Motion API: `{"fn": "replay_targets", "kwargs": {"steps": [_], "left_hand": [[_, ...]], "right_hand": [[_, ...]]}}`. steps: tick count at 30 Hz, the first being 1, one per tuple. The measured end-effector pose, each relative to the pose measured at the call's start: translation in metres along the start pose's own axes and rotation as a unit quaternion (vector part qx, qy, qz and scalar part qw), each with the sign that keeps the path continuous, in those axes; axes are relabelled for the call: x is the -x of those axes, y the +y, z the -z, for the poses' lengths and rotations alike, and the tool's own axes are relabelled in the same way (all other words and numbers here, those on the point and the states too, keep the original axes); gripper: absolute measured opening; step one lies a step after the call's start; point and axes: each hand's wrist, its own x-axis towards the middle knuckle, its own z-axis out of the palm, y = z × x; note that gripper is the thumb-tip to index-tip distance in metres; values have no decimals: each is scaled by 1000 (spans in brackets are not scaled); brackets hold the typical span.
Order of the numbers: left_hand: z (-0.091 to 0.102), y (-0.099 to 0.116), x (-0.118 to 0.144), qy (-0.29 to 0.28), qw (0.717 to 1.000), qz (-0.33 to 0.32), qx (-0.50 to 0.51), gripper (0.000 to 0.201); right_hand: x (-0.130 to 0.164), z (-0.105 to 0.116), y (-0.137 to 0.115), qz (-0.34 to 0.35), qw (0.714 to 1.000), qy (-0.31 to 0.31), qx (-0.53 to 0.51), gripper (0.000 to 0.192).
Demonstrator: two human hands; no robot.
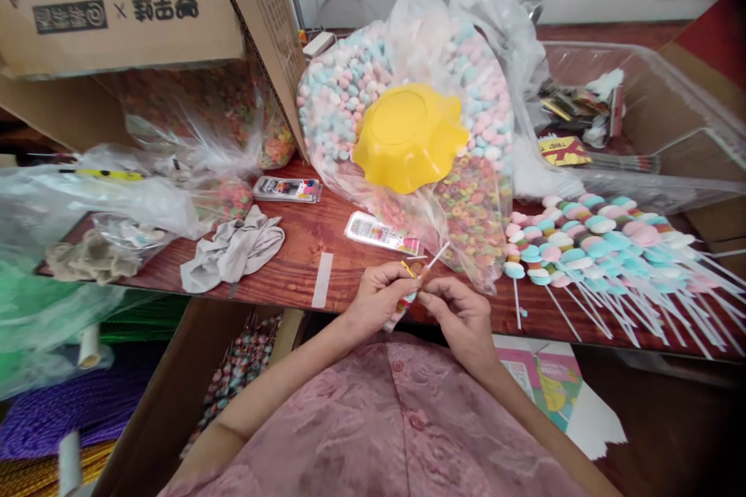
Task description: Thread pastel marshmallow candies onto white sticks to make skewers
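Observation:
Close to my body, at the table's front edge, my left hand point(381, 291) is closed around a marshmallow skewer point(399, 315) in a clear wrapper. Its white stick point(438, 255) points up and to the right. A thin yellow tie point(409, 269) shows above my left fingers at the neck of the wrapper. My right hand point(459, 311) has thumb and fingers pinched together by the stick, touching the neck; what lies between these fingertips is too small to make out. Beyond both hands lies a printed clear packet point(378, 231).
A yellow wavy bowl point(408, 136) rests on a big bag of pastel marshmallows point(343, 85) and ring cereal point(472, 202). Finished-looking skewers point(606, 237) are piled at right before a clear plastic bin point(635, 54). A cardboard box point(128, 8) and grey cloth point(233, 248) stand left.

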Motion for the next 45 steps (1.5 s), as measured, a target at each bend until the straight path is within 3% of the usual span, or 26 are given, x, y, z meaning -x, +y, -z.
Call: {"fn": "replay_targets", "kwargs": {"steps": [5, 7, 9, 10, 12, 15, 17, 22, 26, 30, 33, 38, 40, 41, 43, 44, 45], "left_hand": [[3, 12, -4, -68, 975, -145, -152, 23], [5, 17, -5, -115, 960, -167, -191, 24], [7, 21, -5, -163, 951, -157, -210, 25], [8, 23, -5, -183, 950, -141, -210, 25], [11, 29, -5, -203, 957, -82, -192, 23], [14, 37, -6, -222, 963, 37, -150, 18], [15, 41, -6, -246, 958, 88, -117, 13], [18, 34, -7, -319, 923, 208, -53, 6], [19, 28, -7, -361, 883, 297, -47, 8], [16, 30, -7, -402, 866, 295, -42, 17], [21, 34, -16, -442, 856, 260, -58, 23], [46, 70, -38, -489, 823, 176, -229, 23], [46, 97, -32, -421, 828, 50, -367, 18], [41, 109, -23, -344, 826, -48, -444, 15], [26, 126, 2, -180, 772, -230, -564, 7], [18, 127, 15, -164, 733, -279, -599, 11], [12, 122, 26, -195, 694, -316, -617, 19]], "right_hand": [[-20, 18, 3, -135, 965, -178, -133, 27], [-29, 26, 0, -159, 947, -248, -125, 29], [-35, 33, -7, -134, 942, -298, -72, 24], [-37, 34, -10, -87, 947, -307, -21, 21], [-37, 37, -17, 81, 944, -299, 114, 16], [-32, 39, -22, 361, 865, -234, 259, 18], [-28, 41, -24, 475, 802, -211, 294, 21], [-28, 44, -38, 624, 671, -261, 304, 20], [-33, 41, -44, 645, 640, -311, 278, 19], [-34, 37, -41, 647, 632, -323, 279, 15], [-33, 32, -41, 632, 643, -325, 286, 14], [-29, 29, -45, 583, 668, -309, 345, 15], [-32, 29, -46, 553, 677, -304, 380, 16], [-35, 28, -46, 535, 690, -292, 391, 18], [-44, 27, -48, 481, 744, -253, 388, 22], [-49, 27, -50, 441, 783, -232, 373, 23], [-54, 26, -52, 389, 826, -214, 348, 23]]}}
